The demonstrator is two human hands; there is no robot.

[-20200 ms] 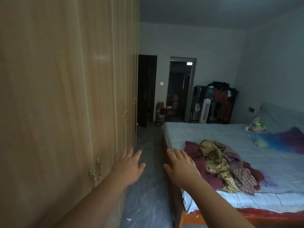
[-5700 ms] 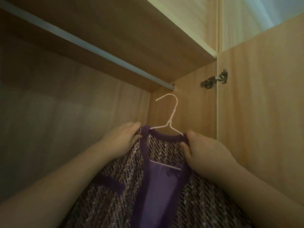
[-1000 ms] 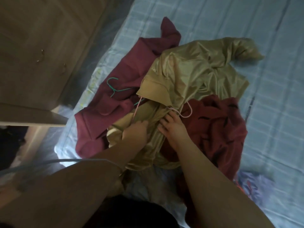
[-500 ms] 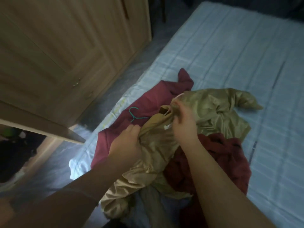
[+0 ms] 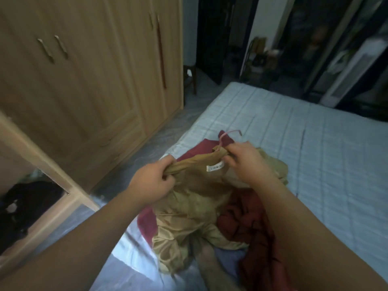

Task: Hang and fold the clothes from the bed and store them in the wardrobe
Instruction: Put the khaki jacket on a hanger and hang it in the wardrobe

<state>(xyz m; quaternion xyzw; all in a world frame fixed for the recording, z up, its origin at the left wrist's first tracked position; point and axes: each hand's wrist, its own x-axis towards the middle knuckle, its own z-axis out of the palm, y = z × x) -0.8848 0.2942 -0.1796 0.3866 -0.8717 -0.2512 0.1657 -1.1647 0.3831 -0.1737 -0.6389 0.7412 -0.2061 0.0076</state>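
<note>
I hold a shiny gold garment (image 5: 195, 204) up off the bed by its neckline, white label facing me. My left hand (image 5: 154, 181) grips the left end of the collar. My right hand (image 5: 244, 160) pinches the right end together with a pink wire hanger (image 5: 227, 134), whose hook sticks up above my fingers. The rest of the gold cloth droops onto the pile. A maroon garment (image 5: 204, 147) and a dark red garment (image 5: 249, 225) lie under it on the blue bed (image 5: 315, 156).
The wooden wardrobe (image 5: 88, 80) stands to the left across a narrow strip of floor. One of its doors (image 5: 42, 162) hangs open at lower left, with dark clothes (image 5: 23, 198) inside. A dark doorway and a clothes rack stand beyond the bed's far end.
Both hands have lifted the gold garment higher and spread its collar apart. The pink hanger's hook now shows above my right hand. My view has tilted up toward the room.
</note>
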